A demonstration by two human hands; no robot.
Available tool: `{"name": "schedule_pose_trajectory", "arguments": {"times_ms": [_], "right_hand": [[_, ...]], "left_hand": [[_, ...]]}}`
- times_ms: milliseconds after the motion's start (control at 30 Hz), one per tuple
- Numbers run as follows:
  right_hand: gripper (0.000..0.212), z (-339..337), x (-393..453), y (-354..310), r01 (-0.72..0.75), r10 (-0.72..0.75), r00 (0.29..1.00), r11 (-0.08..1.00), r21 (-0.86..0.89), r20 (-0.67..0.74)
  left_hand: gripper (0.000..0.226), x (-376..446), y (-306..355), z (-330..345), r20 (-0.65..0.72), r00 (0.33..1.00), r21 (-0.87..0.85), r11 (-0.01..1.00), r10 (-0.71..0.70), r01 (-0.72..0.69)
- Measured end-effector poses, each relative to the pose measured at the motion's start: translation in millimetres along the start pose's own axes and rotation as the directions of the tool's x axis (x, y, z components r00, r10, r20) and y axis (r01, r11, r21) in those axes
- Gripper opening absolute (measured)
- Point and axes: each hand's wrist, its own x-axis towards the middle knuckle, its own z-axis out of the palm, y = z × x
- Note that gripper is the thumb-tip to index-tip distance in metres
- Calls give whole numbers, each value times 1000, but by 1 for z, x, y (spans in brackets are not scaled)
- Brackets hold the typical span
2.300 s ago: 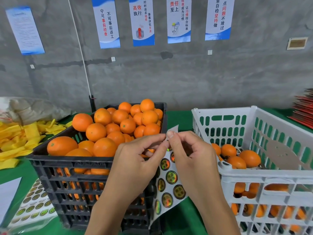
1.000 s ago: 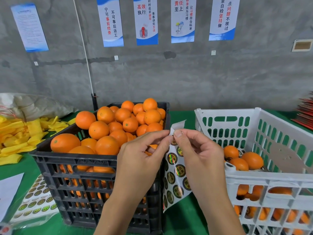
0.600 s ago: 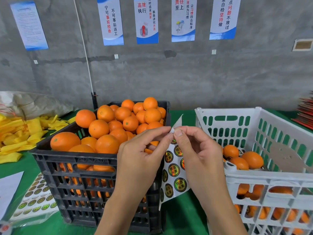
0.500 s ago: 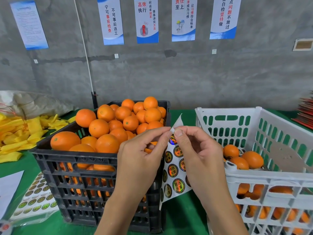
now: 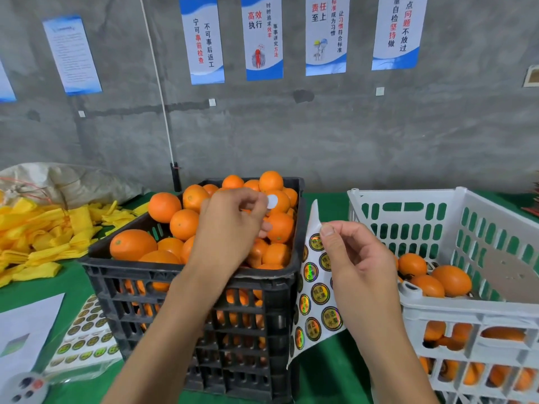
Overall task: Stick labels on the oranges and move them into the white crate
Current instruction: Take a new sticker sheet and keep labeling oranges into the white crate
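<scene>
At your 12 o'clock the slatted black crate [image 5: 186, 290] brims with glossy oranges [image 5: 132, 244]; the perforated white crate [image 5: 455, 310] sits at 3. Your right hand [image 5: 357, 266] pinches the curling label sheet [image 5: 316, 290]. Your left hand [image 5: 230, 228] has lifted away, fingertips now pinching a round white label [image 5: 272, 201] over the fruit.

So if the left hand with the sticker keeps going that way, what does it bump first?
Probably an orange atop the black crate: the left hand holds the sticker just before it, though depth is unclear.

you have open air above the heaped oranges [image 5: 271, 182] in the black crate [image 5: 186, 275]; the hanging label sheet [image 5: 316, 290] fills the gap to the white crate [image 5: 408, 196].
</scene>
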Motion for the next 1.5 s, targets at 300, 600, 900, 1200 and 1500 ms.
{"name": "schedule_pose_trajectory", "arguments": {"times_ms": [300,600,900,1200,1500], "right_hand": [[9,-5,2,3,-39,39,999,999,-6,-14],[10,0,1,5,-5,5,1000,1000,-2,-4],[9,1,1,6,12,-12,1000,1000,-19,-1],[9,-1,1,6,-1,1,1000,1000,-22,-3],[9,-1,2,7,-10,10,1000,1000,-23,-4]], "left_hand": [[16,96,-26,55,518,848,717,484,109,-501],[21,90,-42,71,633,768,691,374,102,-619],[39,76,-36,68,663,737,714,410,-133,-568],[74,79,-42,65,657,745,680,520,-116,-518],[80,80,-47,61,598,799,690,551,-69,-469]]}}
